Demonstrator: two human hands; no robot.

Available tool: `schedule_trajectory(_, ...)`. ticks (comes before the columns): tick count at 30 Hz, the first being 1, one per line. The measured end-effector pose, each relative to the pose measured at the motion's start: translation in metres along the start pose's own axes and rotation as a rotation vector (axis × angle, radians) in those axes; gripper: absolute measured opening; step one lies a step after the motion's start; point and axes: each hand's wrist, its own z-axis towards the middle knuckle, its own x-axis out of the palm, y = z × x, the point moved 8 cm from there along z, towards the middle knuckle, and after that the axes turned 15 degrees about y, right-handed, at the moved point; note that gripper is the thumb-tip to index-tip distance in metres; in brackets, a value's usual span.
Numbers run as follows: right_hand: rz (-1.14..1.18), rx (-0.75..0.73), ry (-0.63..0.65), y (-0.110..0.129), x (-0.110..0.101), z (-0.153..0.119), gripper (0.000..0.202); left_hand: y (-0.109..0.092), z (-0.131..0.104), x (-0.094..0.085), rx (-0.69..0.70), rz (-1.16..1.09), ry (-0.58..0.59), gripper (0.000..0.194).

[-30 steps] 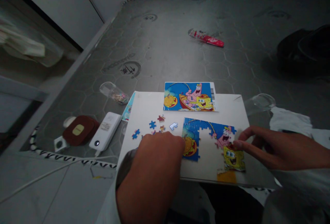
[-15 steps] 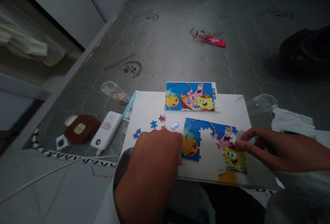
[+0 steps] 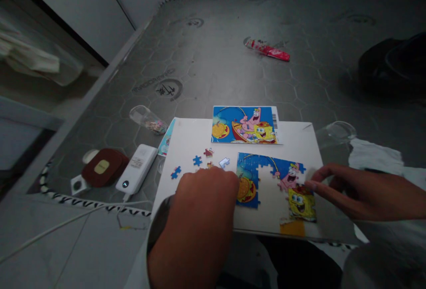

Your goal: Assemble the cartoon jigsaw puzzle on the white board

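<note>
A partly joined cartoon puzzle (image 3: 246, 178) lies on a white board (image 3: 193, 129), with a gap in its middle. My left hand (image 3: 203, 205) is over the board just left of the puzzle, back upward, its fingers hidden beneath it. My right hand (image 3: 353, 191) rests at the puzzle's right edge, thumb and forefinger close to the yellow character section (image 3: 301, 204); its fingers are apart and hold nothing visible. Loose pieces lie beyond my left hand: a blue one (image 3: 197, 160), another blue one (image 3: 176, 172), a brown one (image 3: 208, 152) and a pale one (image 3: 224, 162). Above the puzzle sits a picture card (image 3: 244, 125).
Left of the board are a clear tube with pieces (image 3: 148, 119), a white power bank (image 3: 137, 169) with a cable and a brown case (image 3: 104, 167). At right are a clear cup (image 3: 341, 132) and white tissue (image 3: 376, 151). A red packet (image 3: 269, 50) lies farther back.
My left hand has shifted slightly right, toward the puzzle's left edge. The rest of the view has moved slightly left; my right hand keeps nearly the same pose.
</note>
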Motion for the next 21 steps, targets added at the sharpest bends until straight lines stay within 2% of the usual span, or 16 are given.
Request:
schedule_trajectory(5,0.016,0.0,-0.019,0.004,-0.002,-0.002,0.063,-0.007,-0.002,0.002,-0.026,-0.03,0.071,0.024)
schedule_trajectory(9,-0.003,0.005,-0.041,0.005,-0.003,-0.003,0.07,-0.009,-0.002,-0.001,-0.022,-0.026,0.057,0.022)
schedule_trajectory(16,-0.007,-0.006,-0.019,-0.005,0.002,0.002,0.052,-0.008,-0.001,0.002,0.001,-0.032,0.035,0.02)
schedule_trajectory(21,0.022,0.001,0.023,-0.003,0.002,0.003,0.047,-0.007,-0.003,0.005,0.036,-0.038,0.013,0.025)
